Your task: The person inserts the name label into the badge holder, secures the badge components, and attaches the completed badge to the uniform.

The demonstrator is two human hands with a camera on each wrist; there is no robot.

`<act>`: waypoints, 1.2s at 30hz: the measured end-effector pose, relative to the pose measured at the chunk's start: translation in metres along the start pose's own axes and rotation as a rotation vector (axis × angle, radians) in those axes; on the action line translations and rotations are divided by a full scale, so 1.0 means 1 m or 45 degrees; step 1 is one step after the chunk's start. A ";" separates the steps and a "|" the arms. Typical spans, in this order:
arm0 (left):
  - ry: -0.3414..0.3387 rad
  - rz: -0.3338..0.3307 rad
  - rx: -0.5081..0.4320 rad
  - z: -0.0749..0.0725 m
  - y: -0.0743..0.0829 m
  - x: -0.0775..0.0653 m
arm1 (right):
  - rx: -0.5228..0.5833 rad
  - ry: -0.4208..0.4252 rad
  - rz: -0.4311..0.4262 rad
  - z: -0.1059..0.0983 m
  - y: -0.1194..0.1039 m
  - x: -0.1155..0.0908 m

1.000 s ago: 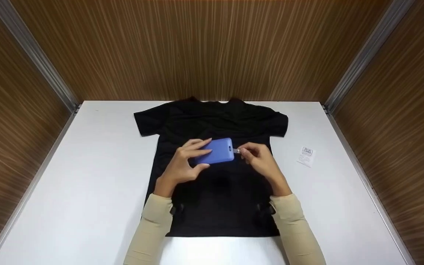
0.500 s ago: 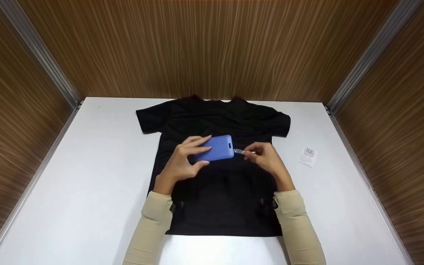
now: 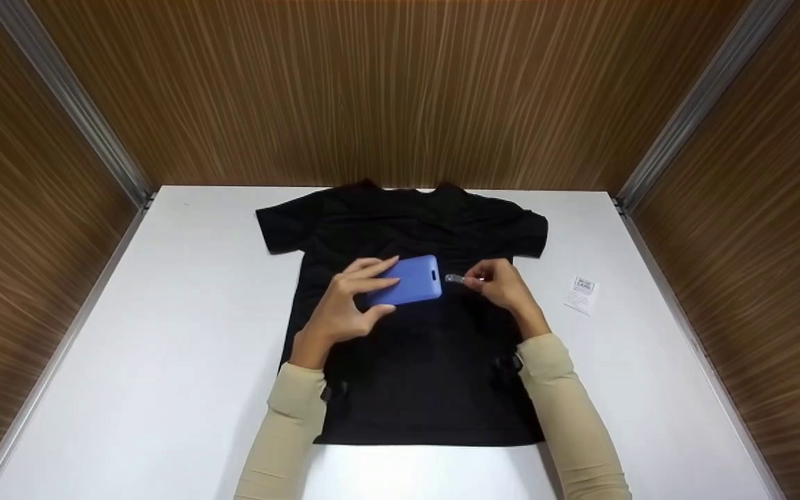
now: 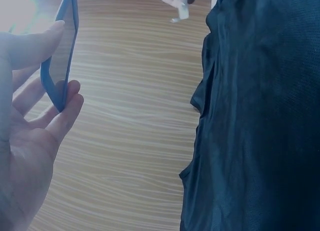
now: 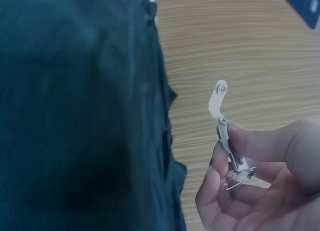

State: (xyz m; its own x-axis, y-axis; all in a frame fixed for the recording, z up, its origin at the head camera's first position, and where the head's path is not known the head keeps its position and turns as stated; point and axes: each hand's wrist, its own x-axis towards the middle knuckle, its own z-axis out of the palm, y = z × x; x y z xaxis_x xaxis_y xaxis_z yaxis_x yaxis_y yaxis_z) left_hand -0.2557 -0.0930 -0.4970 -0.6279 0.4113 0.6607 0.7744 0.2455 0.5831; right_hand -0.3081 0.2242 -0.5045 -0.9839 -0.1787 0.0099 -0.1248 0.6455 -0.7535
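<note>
My left hand (image 3: 344,309) holds a blue badge holder (image 3: 412,281) above the black T-shirt (image 3: 414,389), thumb on one long edge and fingers on the other. A small slot shows at the holder's right end. In my right hand (image 3: 504,288) I pinch a badge clip (image 3: 453,278) with a clear strap. The right wrist view shows the strap (image 5: 217,101) sticking out from my thumb and fingers, with a snap stud at its tip and a thin metal pin at its other end. A short gap separates the strap from the slot.
A small white printed card (image 3: 582,294) lies on the white table (image 3: 164,333) to the right of the shirt. Wood-grain panels (image 3: 386,90) stand at the back and both sides, with metal rails (image 3: 70,94) at the corners.
The strap has come away from the badge holder's slot. My right hand has moved right with the clip, then slightly up. My left hand and the badge holder have barely moved.
</note>
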 end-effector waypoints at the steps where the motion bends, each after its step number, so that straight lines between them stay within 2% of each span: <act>1: 0.002 0.007 -0.003 0.000 0.000 0.000 | -0.010 0.006 0.002 0.000 0.002 0.002; 6: 0.001 0.030 -0.007 0.001 -0.001 0.000 | -0.016 0.021 0.021 0.002 0.013 0.011; 16: -0.001 0.014 0.007 0.001 -0.002 -0.001 | -0.090 0.062 0.090 0.007 0.036 0.024; 25: -0.004 0.006 -0.011 0.002 0.000 0.000 | -0.125 0.083 0.094 0.009 0.039 0.032; 36: -0.007 -0.001 -0.012 0.002 0.000 -0.001 | -0.162 0.029 0.078 0.012 0.045 0.034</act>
State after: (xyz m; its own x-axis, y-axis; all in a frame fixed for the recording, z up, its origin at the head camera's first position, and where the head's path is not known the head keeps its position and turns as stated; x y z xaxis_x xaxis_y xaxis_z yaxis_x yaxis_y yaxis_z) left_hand -0.2551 -0.0919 -0.4982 -0.6279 0.4162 0.6576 0.7732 0.2378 0.5878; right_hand -0.3456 0.2379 -0.5460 -0.9926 -0.1199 -0.0175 -0.0782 0.7438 -0.6638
